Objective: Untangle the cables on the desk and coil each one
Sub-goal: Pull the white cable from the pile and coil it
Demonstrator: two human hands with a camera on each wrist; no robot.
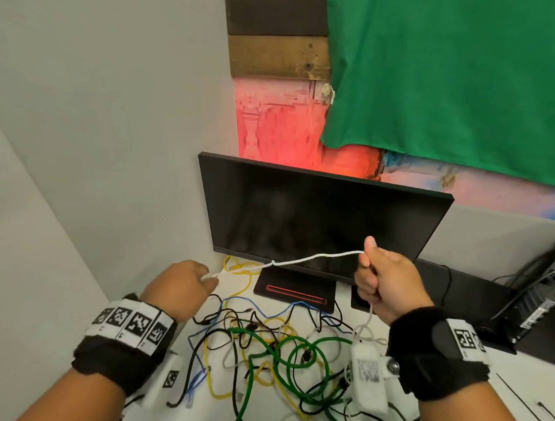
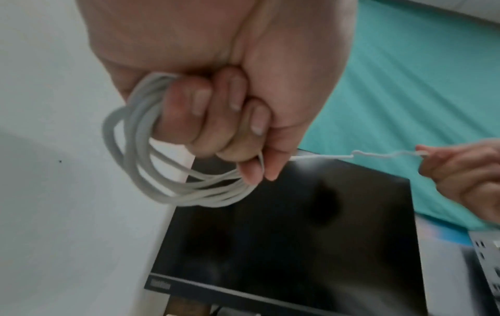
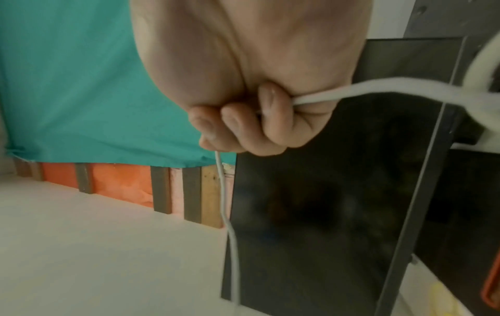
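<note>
White cable (image 1: 302,259): we hold its finished loops in our left hand (image 1: 184,285), our right hand (image 1: 384,278) gripping the free run. Lay each loop equal, lightly taut.

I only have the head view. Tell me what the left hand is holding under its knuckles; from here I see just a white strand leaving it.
Observer: The left wrist view shows the left hand gripping several finished loops of the white cable, which hang below its fingers.
Operator: Report how the right hand has it.
Observer: In the right wrist view the right hand is a closed fist; the cable enters beside the little finger and leaves at the index side.
Operator: Say whether the strand beyond the fist is slack.
Observer: It bows toward the wrist camera in a curve, so it looks slack there.
</note>
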